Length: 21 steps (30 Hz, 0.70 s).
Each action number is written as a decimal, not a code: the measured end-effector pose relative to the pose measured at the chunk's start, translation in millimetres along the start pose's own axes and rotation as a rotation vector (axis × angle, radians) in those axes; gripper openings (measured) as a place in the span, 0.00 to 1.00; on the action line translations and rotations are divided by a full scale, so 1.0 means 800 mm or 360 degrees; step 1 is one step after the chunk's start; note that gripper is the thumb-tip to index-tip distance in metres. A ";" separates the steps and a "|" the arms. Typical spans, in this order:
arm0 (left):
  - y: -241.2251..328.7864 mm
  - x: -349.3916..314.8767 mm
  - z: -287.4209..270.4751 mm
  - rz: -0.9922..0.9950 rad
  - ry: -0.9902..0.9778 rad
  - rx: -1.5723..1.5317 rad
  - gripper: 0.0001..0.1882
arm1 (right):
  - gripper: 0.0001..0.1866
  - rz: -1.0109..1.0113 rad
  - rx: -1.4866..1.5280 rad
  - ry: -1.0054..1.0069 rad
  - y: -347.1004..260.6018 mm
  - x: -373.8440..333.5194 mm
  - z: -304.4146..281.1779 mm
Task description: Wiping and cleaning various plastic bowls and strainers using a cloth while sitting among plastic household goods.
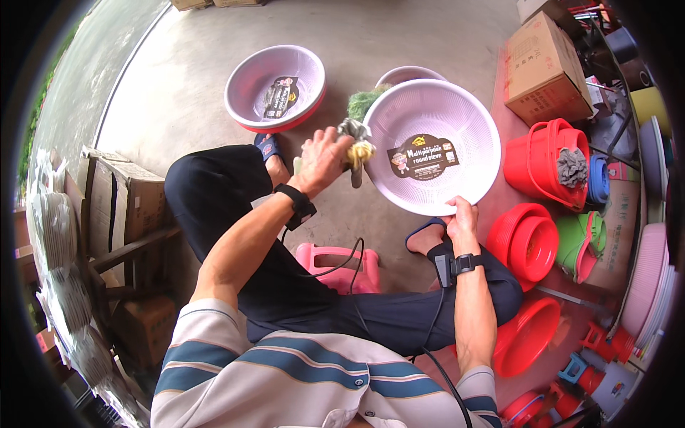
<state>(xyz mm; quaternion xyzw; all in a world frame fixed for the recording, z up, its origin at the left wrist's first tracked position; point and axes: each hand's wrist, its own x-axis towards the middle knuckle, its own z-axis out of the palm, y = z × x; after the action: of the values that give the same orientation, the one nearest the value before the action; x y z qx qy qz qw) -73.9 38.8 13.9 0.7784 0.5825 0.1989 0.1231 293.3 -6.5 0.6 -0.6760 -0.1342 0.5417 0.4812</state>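
My right hand (462, 216) is closed on the near rim of a pale lilac round sieve (467, 121), its inside tilted toward me. A dark label with a cartoon figure lies across the sieve's bottom. Close to its left rim, my left hand (322, 162) is closed on a bunched rag (360, 153) in grey-white and yellow. Whether the rag touches the sieve I cannot tell. Behind the held sieve shows part of another lilac basin (410, 73), with a green mesh bundle (362, 105) beside it. At the far left, a labelled lilac sieve (308, 70) sits on a red basin (285, 125).
A pink plastic stool (367, 267) stands between my legs. To the right are a cardboard box (548, 68), a red bucket (531, 164) with a grey cloth (571, 168), red basins (531, 246) and a green bucket (574, 242). Cartons (132, 200) and wrapped stacks (53, 228) line the left.
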 end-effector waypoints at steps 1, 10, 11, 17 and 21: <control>-0.010 0.005 0.000 -0.0261 0.0002 -0.0086 0.19 | 0.15 -0.0003 0.0002 0.0000 -0.001 -0.001 0.001; -0.003 0.020 0.026 -0.0780 -0.0147 -0.1852 0.31 | 0.14 -0.0036 0.0054 -0.0057 -0.002 -0.013 0.014; -0.007 0.013 0.037 -0.0844 -0.0148 -0.2001 0.28 | 0.14 0.0014 0.0035 -0.0117 -0.003 -0.012 0.012; -0.030 0.015 0.043 -0.0863 -0.0280 -0.1780 0.26 | 0.15 0.0162 -0.0169 -0.0213 -0.003 -0.023 0.000; -0.046 0.044 0.028 -0.0812 -0.0370 -0.1535 0.27 | 0.16 0.0169 -0.0175 -0.0260 -0.011 -0.026 -0.008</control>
<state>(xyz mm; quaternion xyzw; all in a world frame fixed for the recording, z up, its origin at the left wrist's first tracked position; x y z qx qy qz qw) -87.2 84.5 -15.5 0.4850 0.5780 0.3196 0.5732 293.7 -20.3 19.7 -0.6612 -0.1666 0.6115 0.4015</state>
